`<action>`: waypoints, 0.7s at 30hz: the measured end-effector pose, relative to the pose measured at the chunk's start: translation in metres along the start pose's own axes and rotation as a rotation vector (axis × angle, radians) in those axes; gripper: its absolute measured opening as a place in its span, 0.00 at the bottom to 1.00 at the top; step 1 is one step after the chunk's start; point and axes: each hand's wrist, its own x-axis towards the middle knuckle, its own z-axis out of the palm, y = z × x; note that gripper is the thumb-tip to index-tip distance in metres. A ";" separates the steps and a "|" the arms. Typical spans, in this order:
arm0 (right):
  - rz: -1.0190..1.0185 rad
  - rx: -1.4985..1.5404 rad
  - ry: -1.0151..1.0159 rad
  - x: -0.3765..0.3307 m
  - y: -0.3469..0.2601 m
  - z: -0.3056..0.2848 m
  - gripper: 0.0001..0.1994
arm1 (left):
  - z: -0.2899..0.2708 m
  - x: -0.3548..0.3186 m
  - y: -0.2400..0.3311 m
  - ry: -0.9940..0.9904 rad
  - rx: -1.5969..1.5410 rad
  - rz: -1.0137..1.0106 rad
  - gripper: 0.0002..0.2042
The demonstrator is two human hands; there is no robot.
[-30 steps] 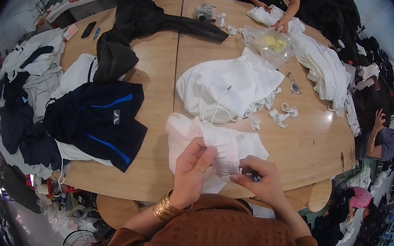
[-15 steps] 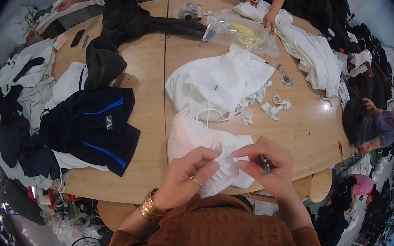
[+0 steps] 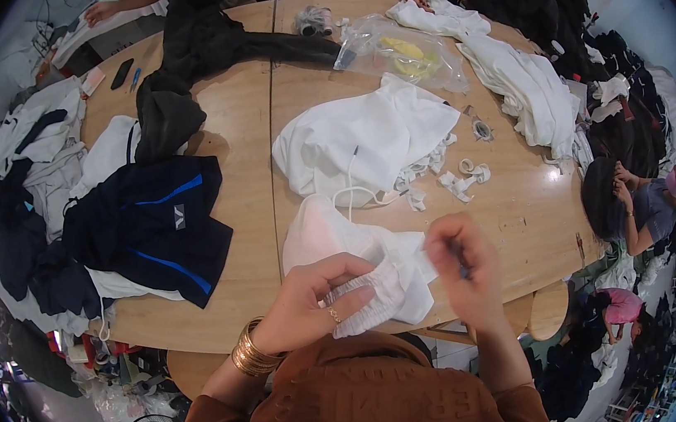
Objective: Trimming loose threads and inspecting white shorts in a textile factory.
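Note:
My left hand pinches the gathered elastic edge of a white garment between thumb and fingers, close to the table's front edge. White cords loop above this garment, next to another heap of white cloth with a dark-tipped drawstring. My right hand is raised just right of the garment, its fingers curled and somewhat blurred. A small dark object shows in that palm, too unclear to name. White fabric scraps lie beyond my right hand.
Navy shorts with blue stripes lie on the wooden table at left, below a dark garment. A clear plastic bag and a white garment lie far right. Co-workers handle cloth across the table and at right.
My right hand has drawn away from the elastic edge and lifted slightly, fingers curling in. My left hand keeps its pinch. The co-worker at far right has lifted a hand off the bag.

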 end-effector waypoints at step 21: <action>0.119 0.589 0.013 0.005 0.007 -0.025 0.06 | -0.041 -0.008 0.027 -0.218 0.067 -0.153 0.12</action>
